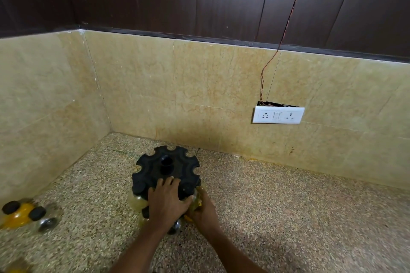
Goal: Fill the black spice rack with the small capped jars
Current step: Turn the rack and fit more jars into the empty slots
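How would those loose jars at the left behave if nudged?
The loose jars look round and clear, and at least one seems to lie on its side, so they would probably roll on the smooth counter. They seem small and likely light.

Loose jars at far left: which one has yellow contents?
The capped jar nearest the left edge, its body bright yellow. The jar beside it to the right looks clear. Both lie apart from the black rack.

My left hand (167, 200) lies palm down with its fingers spread and lightly bent, the fingertips pointing away from me. My right hand (203, 209) sits just beside it, touching it, with its fingers curled inward. Both bare forearms reach forward from below me and converge toward the hands.
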